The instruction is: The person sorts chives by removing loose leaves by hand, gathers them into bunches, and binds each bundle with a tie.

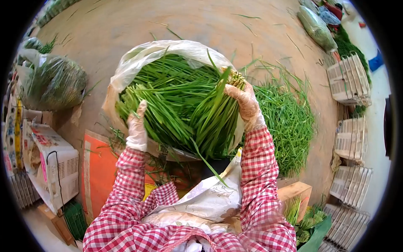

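Note:
Long green garlic chives [176, 92] lie in a large clear plastic bag [121, 69], which stands with its mouth spread in front of me. My right hand [247, 103], in a thin clear glove, is closed round a bundle of chives [218, 119] near its pale cut ends. The leaves of that bundle hang down into the bag. At the bag's left side my left hand [137, 128], gloved the same way, rests against the chives with its visible fingers stretched upward. Its other fingers are partly hidden.
A loose heap of chives [287, 122] covers the floor to the right. White plastic crates [348, 80] line the right edge. A filled plastic bag [54, 80] and a white crate [52, 164] stand at left. An orange mat [98, 172] lies near me.

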Action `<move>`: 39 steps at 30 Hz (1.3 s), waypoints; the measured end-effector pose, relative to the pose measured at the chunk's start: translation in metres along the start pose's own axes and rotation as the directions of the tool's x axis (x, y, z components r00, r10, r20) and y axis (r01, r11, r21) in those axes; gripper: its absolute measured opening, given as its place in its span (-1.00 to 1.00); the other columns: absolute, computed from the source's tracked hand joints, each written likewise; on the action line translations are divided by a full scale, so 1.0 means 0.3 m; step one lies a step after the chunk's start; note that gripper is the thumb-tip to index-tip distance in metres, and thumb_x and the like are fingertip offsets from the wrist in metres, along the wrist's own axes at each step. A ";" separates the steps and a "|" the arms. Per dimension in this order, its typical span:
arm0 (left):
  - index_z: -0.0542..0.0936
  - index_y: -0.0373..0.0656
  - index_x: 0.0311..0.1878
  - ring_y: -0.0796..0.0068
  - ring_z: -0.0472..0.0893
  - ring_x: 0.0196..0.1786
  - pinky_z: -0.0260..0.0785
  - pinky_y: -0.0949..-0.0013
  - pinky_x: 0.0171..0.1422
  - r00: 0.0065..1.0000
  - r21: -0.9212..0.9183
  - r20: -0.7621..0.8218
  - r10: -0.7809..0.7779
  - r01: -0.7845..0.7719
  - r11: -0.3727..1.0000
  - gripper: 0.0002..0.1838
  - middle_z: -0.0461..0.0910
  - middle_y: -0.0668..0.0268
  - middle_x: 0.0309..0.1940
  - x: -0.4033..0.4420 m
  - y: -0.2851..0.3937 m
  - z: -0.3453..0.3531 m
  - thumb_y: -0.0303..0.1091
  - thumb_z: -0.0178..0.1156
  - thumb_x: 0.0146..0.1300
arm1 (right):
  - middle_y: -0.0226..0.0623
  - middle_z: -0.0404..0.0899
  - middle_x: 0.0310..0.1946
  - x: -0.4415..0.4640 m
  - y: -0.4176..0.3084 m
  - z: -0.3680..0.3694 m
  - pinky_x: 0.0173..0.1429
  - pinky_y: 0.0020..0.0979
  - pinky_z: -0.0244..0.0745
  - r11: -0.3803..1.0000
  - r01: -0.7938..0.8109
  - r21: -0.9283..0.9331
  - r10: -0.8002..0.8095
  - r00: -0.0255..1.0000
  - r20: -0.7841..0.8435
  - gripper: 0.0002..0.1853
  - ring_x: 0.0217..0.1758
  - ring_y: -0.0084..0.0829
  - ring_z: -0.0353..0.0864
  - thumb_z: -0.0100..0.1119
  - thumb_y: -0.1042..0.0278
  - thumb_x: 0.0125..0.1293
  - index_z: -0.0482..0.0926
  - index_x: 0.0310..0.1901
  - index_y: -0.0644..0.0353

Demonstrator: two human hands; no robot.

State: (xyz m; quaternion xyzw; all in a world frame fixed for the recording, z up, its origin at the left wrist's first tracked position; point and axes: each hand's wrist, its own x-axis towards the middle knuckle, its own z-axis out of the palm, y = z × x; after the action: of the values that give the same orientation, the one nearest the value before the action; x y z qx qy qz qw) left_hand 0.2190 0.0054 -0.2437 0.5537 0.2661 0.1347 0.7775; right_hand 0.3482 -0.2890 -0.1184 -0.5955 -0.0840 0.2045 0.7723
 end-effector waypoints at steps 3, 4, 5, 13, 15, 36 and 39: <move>0.12 -0.22 0.35 0.18 0.27 0.32 0.05 0.23 0.44 0.867 0.445 -0.049 0.496 -0.425 0.788 -0.38 0.18 0.02 0.30 -0.154 0.190 0.118 -0.40 0.08 0.26 | -0.35 0.58 -0.21 -0.015 0.019 -0.055 0.08 -0.46 0.33 0.999 0.036 0.002 -0.036 0.998 -0.051 -0.37 -0.14 -0.53 0.51 0.34 0.30 -0.01 0.40 0.15 0.25; 0.06 -0.22 0.38 0.16 0.23 0.34 0.09 0.25 0.42 0.736 0.632 -0.041 0.676 -0.505 0.588 -0.36 0.10 0.00 0.35 -0.208 0.247 0.159 -0.46 0.06 0.26 | -0.35 0.58 -0.21 -0.020 0.022 -0.064 0.08 -0.46 0.33 0.999 0.034 0.002 -0.034 0.998 -0.057 -0.37 -0.14 -0.53 0.51 0.34 0.30 -0.01 0.40 0.15 0.25; 0.13 -0.24 0.35 0.20 0.21 0.36 0.05 0.26 0.44 0.714 0.519 0.088 0.694 -0.628 0.580 -0.41 0.13 0.04 0.34 -0.238 0.271 0.213 -0.46 0.04 0.27 | -0.35 0.59 -0.22 -0.026 0.026 -0.070 0.09 -0.45 0.32 0.999 0.042 0.026 -0.042 0.999 -0.015 -0.38 -0.13 -0.53 0.51 0.33 0.30 -0.01 0.41 0.14 0.25; 0.29 -0.26 0.27 0.38 0.31 0.30 0.10 0.43 0.39 0.849 -0.016 0.526 0.046 -0.045 0.999 -0.53 0.34 0.11 0.24 -0.058 0.038 0.559 -0.17 -0.26 0.44 | -0.38 0.60 -0.22 -0.113 -0.060 0.028 0.01 -0.52 0.42 0.999 0.011 -0.046 -0.008 0.998 0.063 -0.38 -0.15 -0.59 0.53 0.37 0.42 -0.02 0.41 0.14 0.25; 0.34 -0.30 0.24 0.46 0.37 0.23 0.13 0.41 0.34 0.815 0.118 0.576 -0.061 -0.009 0.993 -0.50 0.39 0.18 0.20 -0.028 -0.056 0.549 -0.11 -0.17 0.42 | -0.36 0.60 -0.18 -0.126 -0.072 0.029 0.01 -0.52 0.43 0.994 -0.055 -0.093 0.053 0.998 -0.029 -0.43 -0.15 -0.58 0.54 0.35 0.43 0.02 0.44 0.12 0.26; 0.50 -0.34 -0.08 0.60 0.38 -0.38 0.26 0.57 -0.25 0.758 0.017 0.551 0.349 -0.428 0.904 -0.79 0.50 0.38 -0.39 -0.102 -0.037 0.511 -0.57 0.00 0.23 | -0.42 0.53 -0.18 -0.069 -0.076 0.055 -0.01 -0.54 0.38 0.967 -0.093 -0.237 0.103 0.994 0.034 -0.40 -0.17 -0.61 0.47 0.33 0.38 0.04 0.40 0.16 0.28; 0.47 -0.30 -0.06 0.53 0.41 -0.33 0.29 0.49 -0.21 0.628 0.061 0.714 0.308 -0.494 0.867 -0.59 0.46 0.31 -0.41 -0.147 0.066 0.523 -0.66 -0.19 0.00 | -0.41 0.59 -0.24 -0.066 -0.047 0.093 -0.01 -0.54 0.41 0.967 -0.037 -0.252 0.029 0.999 -0.036 -0.47 -0.18 -0.61 0.52 0.36 0.48 -0.01 0.48 0.07 0.27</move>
State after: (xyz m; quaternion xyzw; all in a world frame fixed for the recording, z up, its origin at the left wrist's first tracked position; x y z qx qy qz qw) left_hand 0.2726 -0.1338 -0.1752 0.7022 -0.1557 0.0573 0.6924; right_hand 0.3230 -0.2755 -0.0951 -0.6934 -0.0870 0.1955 0.6880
